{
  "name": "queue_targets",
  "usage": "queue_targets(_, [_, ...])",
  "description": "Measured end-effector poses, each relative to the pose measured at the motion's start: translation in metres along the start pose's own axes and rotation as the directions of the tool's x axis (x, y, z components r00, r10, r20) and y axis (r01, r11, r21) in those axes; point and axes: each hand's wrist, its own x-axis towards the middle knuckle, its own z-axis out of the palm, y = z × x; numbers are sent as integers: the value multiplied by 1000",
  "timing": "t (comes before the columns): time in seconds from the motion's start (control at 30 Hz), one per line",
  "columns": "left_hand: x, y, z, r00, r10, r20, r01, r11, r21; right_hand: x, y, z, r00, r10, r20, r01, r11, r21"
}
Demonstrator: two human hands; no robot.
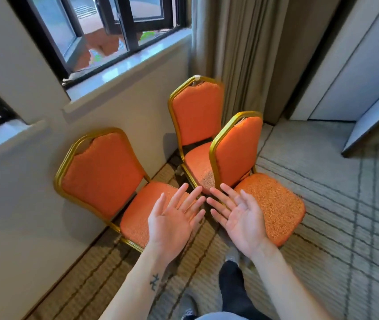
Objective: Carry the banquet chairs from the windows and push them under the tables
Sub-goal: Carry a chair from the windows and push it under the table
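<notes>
Three orange banquet chairs with gold frames stand by the wall under the windows. The left chair [102,172] has its back against the wall. The far chair [196,112] stands beside the curtain. The right chair [267,199] is closest, partly in front of the far one. My left hand [174,218] is palm up, fingers spread, above the left chair's seat. My right hand [239,215] is palm up too, over the near edge of the right chair's seat. Both hands hold nothing and touch no chair.
An open black-framed window [105,35] with a pale sill sits above the chairs. A beige curtain [237,54] hangs in the corner. At the right, a grey panel or table edge [368,125] juts out. Striped carpet [336,204] covers the floor; my legs show at the bottom.
</notes>
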Motion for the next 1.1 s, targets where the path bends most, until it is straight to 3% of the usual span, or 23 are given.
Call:
queue_targets(0.3, [142,9,62,1000,6,7,-7,996,92,132,-81,-18,999,-2,-33,3,1000,14])
queue_targets(0.47, [219,16,91,1000,2,-26,2,991,134,206,-134,-20,1000,-26,-11,25,997,-69])
queue_targets(0.7, [309,28,124,999,-25,-34,32,974,226,286,-175,-32,1000,-8,-28,8,1000,-3])
queue_targets(0.93, [423,52,140,990,-79,-114,111,943,314,370,-191,-30,989,35,-145,-29,998,47])
queue_targets(1.1, [485,63,156,980,-179,-83,197,913,357,407,-194,-28,967,61,-248,-51,998,49])
